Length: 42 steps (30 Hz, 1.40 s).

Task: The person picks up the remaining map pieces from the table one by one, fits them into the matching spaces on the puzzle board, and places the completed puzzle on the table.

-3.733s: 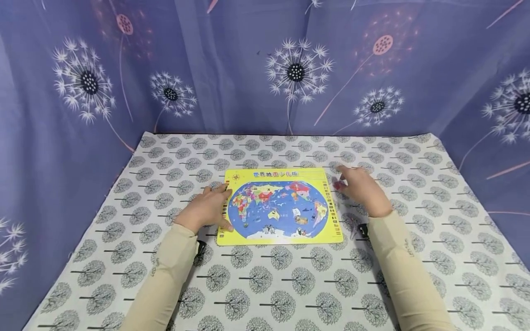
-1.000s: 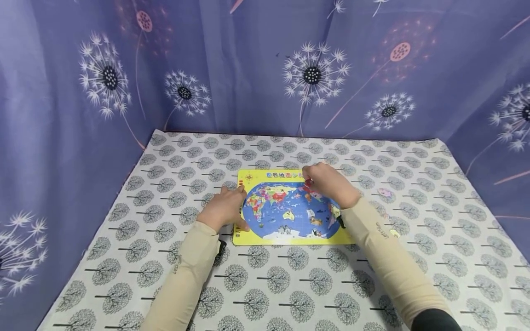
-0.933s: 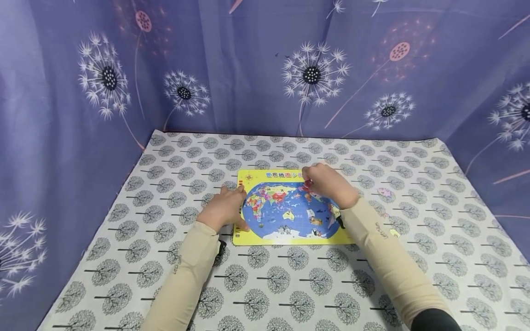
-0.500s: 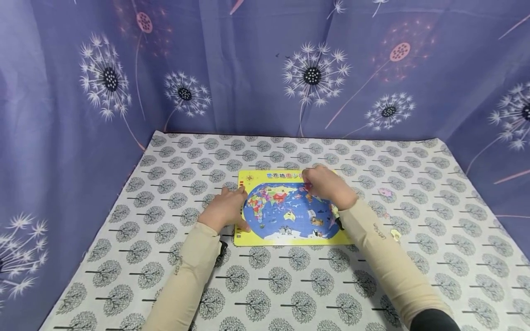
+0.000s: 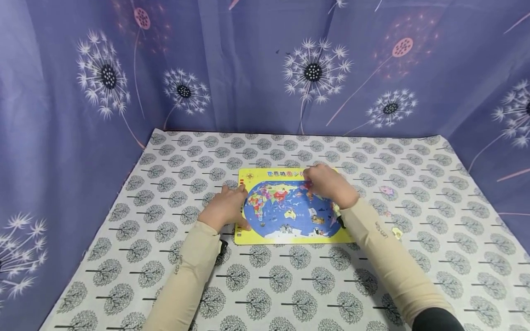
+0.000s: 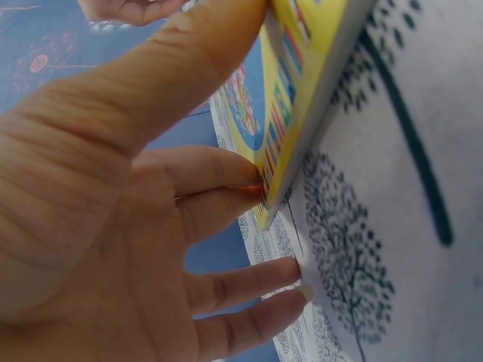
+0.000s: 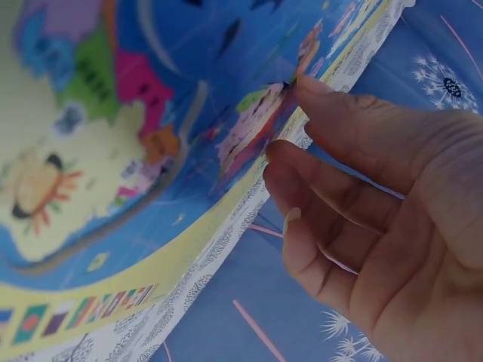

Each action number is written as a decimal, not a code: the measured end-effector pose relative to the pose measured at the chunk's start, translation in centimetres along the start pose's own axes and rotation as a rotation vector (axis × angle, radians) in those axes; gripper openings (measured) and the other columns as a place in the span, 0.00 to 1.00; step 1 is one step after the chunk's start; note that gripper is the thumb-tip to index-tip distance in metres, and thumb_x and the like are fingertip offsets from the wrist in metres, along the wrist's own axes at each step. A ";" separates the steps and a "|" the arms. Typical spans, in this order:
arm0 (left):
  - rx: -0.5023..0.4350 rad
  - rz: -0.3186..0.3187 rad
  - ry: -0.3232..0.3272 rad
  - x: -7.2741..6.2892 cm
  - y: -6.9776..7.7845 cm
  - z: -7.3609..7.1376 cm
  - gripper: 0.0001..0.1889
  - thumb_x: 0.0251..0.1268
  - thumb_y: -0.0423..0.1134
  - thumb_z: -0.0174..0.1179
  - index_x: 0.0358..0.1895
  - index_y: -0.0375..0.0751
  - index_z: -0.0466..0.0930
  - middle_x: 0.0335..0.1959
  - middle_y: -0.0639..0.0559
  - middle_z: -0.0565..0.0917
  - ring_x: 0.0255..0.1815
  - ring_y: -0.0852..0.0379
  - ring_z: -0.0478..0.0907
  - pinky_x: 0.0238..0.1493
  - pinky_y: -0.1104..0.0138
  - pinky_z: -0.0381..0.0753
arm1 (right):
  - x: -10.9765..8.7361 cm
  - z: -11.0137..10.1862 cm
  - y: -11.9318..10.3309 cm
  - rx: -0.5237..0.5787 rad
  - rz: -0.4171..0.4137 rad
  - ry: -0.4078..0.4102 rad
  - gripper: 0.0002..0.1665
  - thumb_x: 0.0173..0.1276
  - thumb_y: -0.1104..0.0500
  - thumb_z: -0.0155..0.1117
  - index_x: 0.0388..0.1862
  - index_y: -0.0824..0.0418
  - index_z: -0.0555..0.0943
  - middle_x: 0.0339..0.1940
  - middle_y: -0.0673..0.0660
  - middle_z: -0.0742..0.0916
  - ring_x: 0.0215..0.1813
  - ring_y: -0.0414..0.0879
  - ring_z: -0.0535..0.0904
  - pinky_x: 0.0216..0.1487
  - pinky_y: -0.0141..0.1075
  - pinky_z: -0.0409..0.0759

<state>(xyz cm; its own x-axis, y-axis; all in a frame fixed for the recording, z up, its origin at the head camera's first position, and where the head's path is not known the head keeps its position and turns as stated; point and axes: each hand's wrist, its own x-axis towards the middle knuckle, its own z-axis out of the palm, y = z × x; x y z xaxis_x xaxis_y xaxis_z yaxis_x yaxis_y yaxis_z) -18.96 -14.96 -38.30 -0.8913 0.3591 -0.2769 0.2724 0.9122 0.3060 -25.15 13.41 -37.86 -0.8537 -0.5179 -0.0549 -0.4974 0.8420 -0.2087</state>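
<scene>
I fear the pink-red puzzle piece (image 7: 250,130), pinched at a tilt by my right hand (image 5: 330,185), could jam if my spread-fingered left hand (image 5: 223,209) lets the world-map board (image 5: 290,240) slip.

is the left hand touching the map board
Touching. The left wrist view shows it: the left hand has two fingertips right against the edge of the map board, with no gap visible.

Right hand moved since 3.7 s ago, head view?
Yes: right hand moved left relative to the large central dandelion print, now over the world map board.
</scene>
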 end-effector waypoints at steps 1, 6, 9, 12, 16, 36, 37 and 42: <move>-0.001 0.000 -0.001 0.0 0.0 0.0 0.54 0.39 0.52 0.82 0.74 0.34 0.67 0.80 0.40 0.56 0.76 0.26 0.51 0.71 0.37 0.63 | 0.0 0.0 0.1 -0.004 -0.003 0.001 0.09 0.56 0.70 0.77 0.27 0.62 0.82 0.27 0.53 0.84 0.32 0.49 0.79 0.34 0.38 0.83; -0.001 0.001 -0.005 0.2 0.2 0.0 0.55 0.40 0.53 0.82 0.74 0.34 0.67 0.81 0.41 0.55 0.77 0.27 0.51 0.71 0.37 0.63 | 0.0 -0.2 0.6 -0.010 -0.038 0.011 0.07 0.61 0.71 0.71 0.27 0.62 0.86 0.29 0.54 0.87 0.35 0.51 0.83 0.40 0.42 0.86; -0.007 0.001 -0.005 0.3 0.2 -0.1 0.55 0.40 0.53 0.82 0.74 0.34 0.66 0.81 0.41 0.55 0.77 0.27 0.50 0.71 0.37 0.63 | -0.1 -0.6 0.9 0.009 -0.043 0.008 0.06 0.63 0.68 0.72 0.27 0.62 0.85 0.29 0.54 0.86 0.34 0.51 0.81 0.40 0.42 0.85; -0.004 -0.002 -0.003 0.3 -0.1 -0.1 0.55 0.40 0.53 0.82 0.75 0.34 0.66 0.81 0.41 0.54 0.77 0.26 0.49 0.71 0.37 0.62 | -0.4 -1.0 1.3 0.018 -0.021 0.007 0.02 0.63 0.68 0.72 0.33 0.65 0.86 0.35 0.57 0.88 0.36 0.52 0.81 0.43 0.45 0.85; 0.011 0.000 -0.001 0.3 -0.6 -0.1 0.56 0.40 0.54 0.82 0.75 0.35 0.65 0.81 0.41 0.54 0.75 0.28 0.54 0.69 0.38 0.67 | -1.0 -1.6 1.8 0.013 0.009 -0.011 0.11 0.63 0.68 0.71 0.45 0.70 0.85 0.46 0.65 0.88 0.42 0.57 0.85 0.50 0.50 0.85; 0.001 0.023 0.009 -0.1 -0.6 -0.2 0.56 0.38 0.53 0.83 0.73 0.32 0.67 0.80 0.39 0.55 0.76 0.24 0.51 0.70 0.36 0.63 | -5.2 -3.2 7.3 0.008 0.120 0.017 0.19 0.66 0.66 0.68 0.53 0.74 0.81 0.41 0.67 0.88 0.32 0.52 0.83 0.42 0.52 0.85; -0.003 0.023 0.006 -0.1 -0.6 -0.1 0.55 0.38 0.52 0.82 0.73 0.32 0.67 0.80 0.39 0.54 0.76 0.23 0.50 0.71 0.36 0.61 | -5.6 -3.2 7.6 0.010 0.124 0.014 0.19 0.66 0.66 0.68 0.53 0.74 0.80 0.37 0.66 0.88 0.30 0.50 0.82 0.40 0.52 0.85; -0.002 0.031 0.006 0.2 -0.4 0.0 0.55 0.38 0.52 0.83 0.73 0.32 0.68 0.80 0.39 0.54 0.76 0.23 0.49 0.71 0.35 0.60 | -7.3 -3.3 9.3 0.022 0.159 0.007 0.20 0.66 0.65 0.67 0.54 0.76 0.79 0.34 0.65 0.87 0.31 0.53 0.83 0.43 0.56 0.84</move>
<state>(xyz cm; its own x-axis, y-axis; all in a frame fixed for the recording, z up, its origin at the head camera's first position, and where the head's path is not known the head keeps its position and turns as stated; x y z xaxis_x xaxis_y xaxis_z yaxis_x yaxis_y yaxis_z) -19.23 -15.22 -38.50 -0.8846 0.3863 -0.2613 0.2996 0.9001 0.3163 -24.11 25.53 -36.14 -0.9226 -0.3770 -0.0821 -0.3522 0.9098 -0.2198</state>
